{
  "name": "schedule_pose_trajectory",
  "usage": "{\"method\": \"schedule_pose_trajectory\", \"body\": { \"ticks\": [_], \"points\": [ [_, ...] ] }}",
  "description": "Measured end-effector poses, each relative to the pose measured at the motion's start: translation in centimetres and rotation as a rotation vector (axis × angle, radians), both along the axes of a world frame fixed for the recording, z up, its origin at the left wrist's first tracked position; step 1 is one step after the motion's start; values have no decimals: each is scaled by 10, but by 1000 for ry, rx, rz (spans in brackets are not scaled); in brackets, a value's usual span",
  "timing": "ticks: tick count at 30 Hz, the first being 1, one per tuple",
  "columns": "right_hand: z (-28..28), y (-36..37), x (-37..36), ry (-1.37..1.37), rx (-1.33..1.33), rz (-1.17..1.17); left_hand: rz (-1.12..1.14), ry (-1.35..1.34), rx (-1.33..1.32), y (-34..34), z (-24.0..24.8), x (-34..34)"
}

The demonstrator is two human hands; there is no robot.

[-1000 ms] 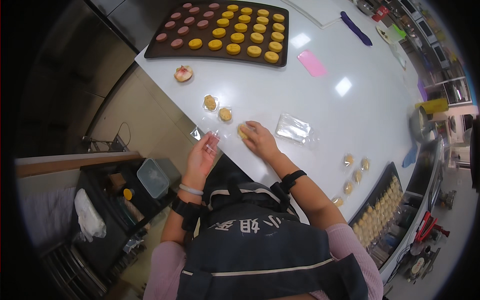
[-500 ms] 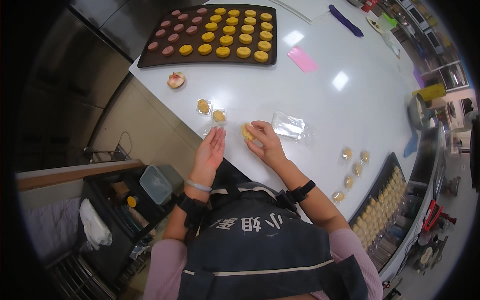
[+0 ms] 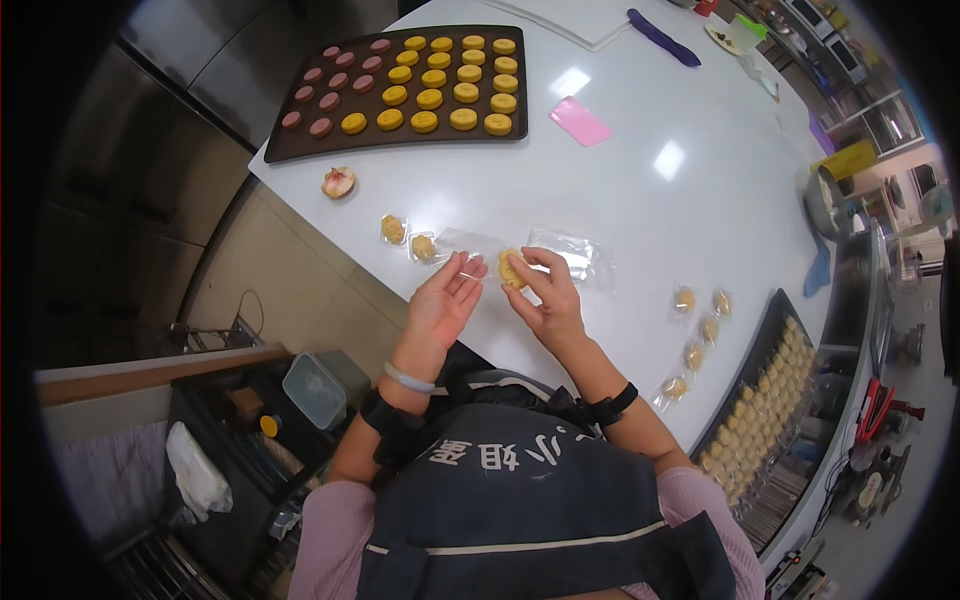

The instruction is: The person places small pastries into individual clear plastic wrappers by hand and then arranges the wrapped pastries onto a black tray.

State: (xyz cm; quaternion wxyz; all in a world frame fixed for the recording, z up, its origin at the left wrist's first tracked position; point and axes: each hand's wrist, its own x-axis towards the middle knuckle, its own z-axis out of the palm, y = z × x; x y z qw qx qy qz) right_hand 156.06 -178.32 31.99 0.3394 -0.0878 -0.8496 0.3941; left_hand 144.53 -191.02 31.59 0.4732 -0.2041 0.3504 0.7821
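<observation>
Between the thumb and fingers of my right hand (image 3: 552,303) is a round golden pastry (image 3: 512,272), held over the white table (image 3: 620,220). My left hand (image 3: 441,308) is palm up just to its left, with a clear plastic bag (image 3: 468,241) pinched at its fingertips. The bag's mouth faces the pastry, which appears to be outside it. Two similar pastries (image 3: 393,229) in small clear trays stand beyond my left hand. Past my right fingers lies a stack of clear bags (image 3: 572,247).
A dark baking tray (image 3: 400,148) with yellow and pink round cakes occupies the far left. A pink scraper (image 3: 580,121) and a peach-like piece (image 3: 339,182) lie nearby. Several wrapped pastries (image 3: 694,354) sit at right, beside another tray (image 3: 775,315) full of them.
Both hands have moved slightly right on the table, the pastry still in my right hand. The clear bag now spreads out beside the pastry. The whole view has shifted a little.
</observation>
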Motion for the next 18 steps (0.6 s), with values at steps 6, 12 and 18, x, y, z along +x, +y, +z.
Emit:
{"method": "schedule_pose_trajectory", "body": {
  "ticks": [6, 12, 18],
  "points": [
    [6, -2, 5, 14, 19, -37, -81, 110, -30, 3, 13, 3],
    [7, -5, 9, 64, 65, -85, -94, 263, -111, 12, 28, 11],
    [8, -5, 9, 135, 102, -115, -59, 410, -147, 17, 23, 18]
  ]
}}
